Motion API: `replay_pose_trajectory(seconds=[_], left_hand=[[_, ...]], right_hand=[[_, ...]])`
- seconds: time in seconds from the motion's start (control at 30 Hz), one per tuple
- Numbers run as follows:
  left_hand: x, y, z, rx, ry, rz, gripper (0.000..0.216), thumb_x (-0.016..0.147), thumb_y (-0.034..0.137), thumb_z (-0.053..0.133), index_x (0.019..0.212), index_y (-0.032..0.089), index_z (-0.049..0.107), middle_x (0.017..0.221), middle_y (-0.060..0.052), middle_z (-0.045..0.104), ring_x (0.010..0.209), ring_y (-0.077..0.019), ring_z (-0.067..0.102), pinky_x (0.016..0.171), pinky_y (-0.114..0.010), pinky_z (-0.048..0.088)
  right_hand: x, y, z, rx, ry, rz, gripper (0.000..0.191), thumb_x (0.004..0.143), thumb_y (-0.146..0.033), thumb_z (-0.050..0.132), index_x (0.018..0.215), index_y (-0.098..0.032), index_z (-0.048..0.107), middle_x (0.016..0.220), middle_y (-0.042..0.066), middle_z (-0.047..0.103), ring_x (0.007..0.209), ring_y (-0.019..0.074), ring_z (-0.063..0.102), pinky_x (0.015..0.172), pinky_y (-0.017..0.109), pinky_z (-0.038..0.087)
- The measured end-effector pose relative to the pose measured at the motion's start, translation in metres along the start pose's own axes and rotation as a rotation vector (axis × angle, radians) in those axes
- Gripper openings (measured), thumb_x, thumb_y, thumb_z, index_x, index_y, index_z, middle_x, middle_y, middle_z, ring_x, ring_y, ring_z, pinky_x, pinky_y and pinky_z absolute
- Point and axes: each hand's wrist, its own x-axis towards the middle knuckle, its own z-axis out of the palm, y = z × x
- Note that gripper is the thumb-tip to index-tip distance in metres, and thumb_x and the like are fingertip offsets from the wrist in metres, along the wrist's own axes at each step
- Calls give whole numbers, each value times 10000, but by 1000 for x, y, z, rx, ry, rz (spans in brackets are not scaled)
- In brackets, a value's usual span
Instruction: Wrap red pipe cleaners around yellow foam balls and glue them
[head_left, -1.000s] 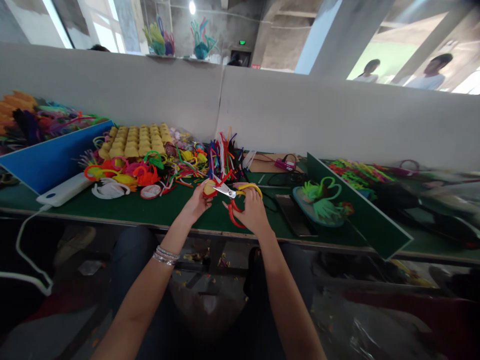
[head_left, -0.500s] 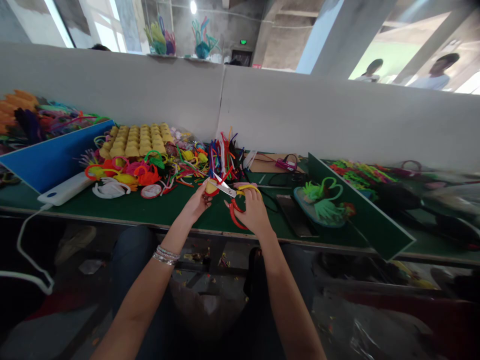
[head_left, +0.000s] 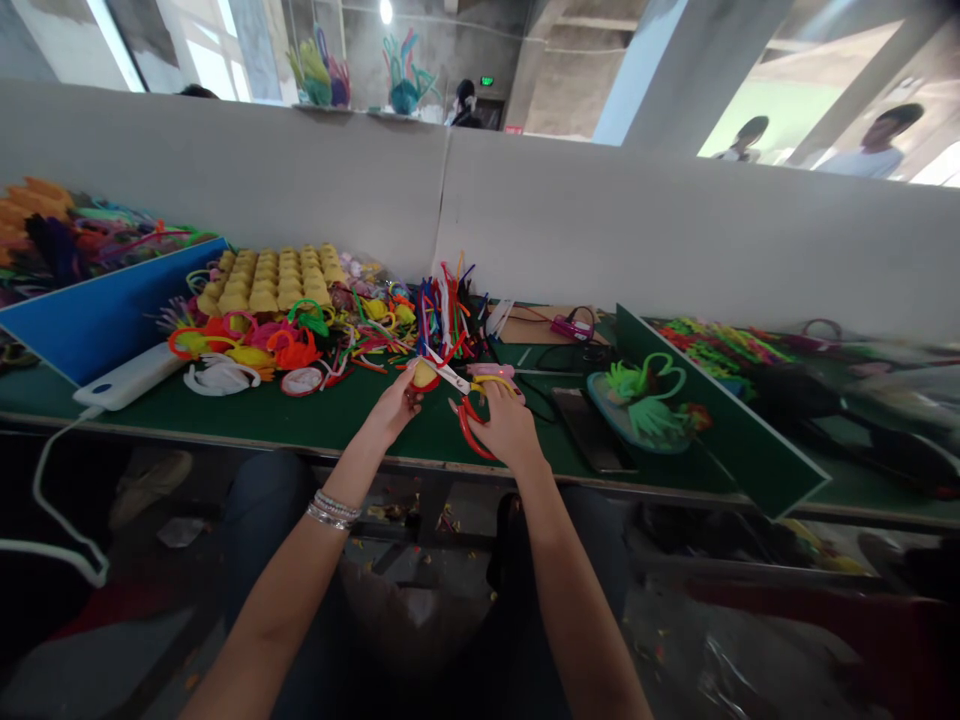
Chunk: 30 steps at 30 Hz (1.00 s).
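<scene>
Left hand (head_left: 396,408): pinching yellow-and-red piece (head_left: 425,376) at its fingertips
Right hand (head_left: 511,425): gripping scissors (head_left: 459,384), blades toward left hand
Piece's held edge: hidden by fingers
Blade contact: unclear

The left forearm (head_left: 281,590) slants up from the near left, the right forearm (head_left: 574,580) from the near right, both bare. The left hand (head_left: 391,412) points far and right, its fingers (head_left: 406,384) pinched. The right hand (head_left: 510,428) leans left, gripping, fingers curled. The hands sit near each other, apart; both wrists look nearly straight.
</scene>
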Motion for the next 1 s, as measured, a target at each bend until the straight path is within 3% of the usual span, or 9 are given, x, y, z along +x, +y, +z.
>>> replay_pose_trajectory(seconds=[0.17, 0.47, 1.0], left_hand=[[-1, 0, 2, 8, 6, -19, 274, 780, 432, 580, 908, 190, 580, 671, 15, 546, 445, -32, 423, 404, -149, 293], [0, -2, 2, 1, 24, -24, 302, 749, 458, 617, 851, 177, 573, 670, 18, 555, 451, -27, 423, 407, -152, 297], [-2, 3, 0, -94, 45, -60, 317, 792, 446, 577, 963, 179, 589, 632, 17, 561, 423, -23, 416, 395, -138, 275]], right_hand=[[0, -2, 0, -64, -86, 64, 478, 831, -519, 453, 1129, -147, 501, 1056, 144, 631, 987, 268, 582, 717, 320, 466], [2, -3, 0, -79, -23, 54, 503, 817, -518, 473, 1143, -135, 488, 1135, 157, 601, 1083, 288, 536, 842, 359, 446], [11, -10, 4, -65, -94, 43, 496, 827, -523, 466, 1132, -134, 517, 1102, 149, 635, 1048, 266, 566, 782, 327, 462]])
